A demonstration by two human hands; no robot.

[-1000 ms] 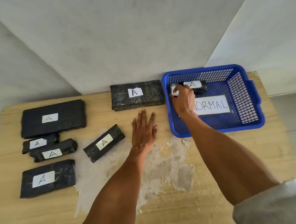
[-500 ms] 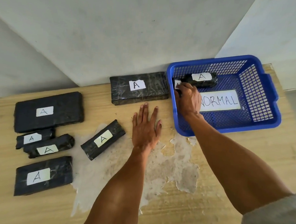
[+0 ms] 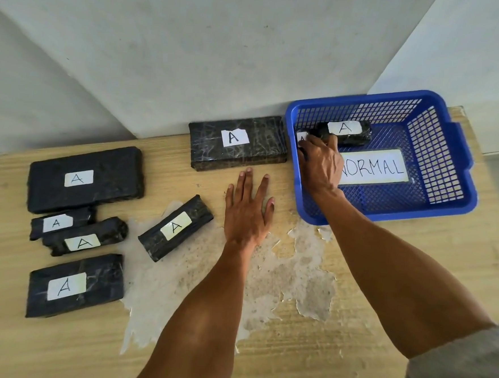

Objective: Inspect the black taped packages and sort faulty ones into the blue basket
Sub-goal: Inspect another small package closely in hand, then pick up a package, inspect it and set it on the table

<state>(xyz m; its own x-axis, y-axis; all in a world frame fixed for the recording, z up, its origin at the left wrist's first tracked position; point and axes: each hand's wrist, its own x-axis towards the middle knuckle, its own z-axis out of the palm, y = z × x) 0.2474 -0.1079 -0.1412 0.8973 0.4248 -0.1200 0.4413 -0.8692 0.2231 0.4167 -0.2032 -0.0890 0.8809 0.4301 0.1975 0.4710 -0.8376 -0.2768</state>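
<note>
The blue basket [image 3: 471, 163] stands at the table's back right, with a white "NORMAL" sign [image 3: 375, 167] on its floor. My right hand [image 3: 321, 164] reaches into its near-left corner, fingers curled over a small black package [image 3: 302, 136] that is mostly hidden. A second labelled package [image 3: 361, 132] lies just behind it in the basket. My left hand [image 3: 248, 212] lies flat and open on the table. More black packages marked "A" lie outside: a wide one [image 3: 263, 144] by the wall and a slim one [image 3: 194, 217] left of my left hand.
At the table's left are a large flat package [image 3: 107, 179], two small ones [image 3: 60, 222] [image 3: 109, 232] touching each other, and a medium one [image 3: 100, 284]. A peeled, pale patch [image 3: 266, 266] marks the wooden tabletop. A grey wall rises right behind the table.
The view has shifted slightly. My right hand stays over the small package in the basket's corner, and my left hand stays flat on the table.
</note>
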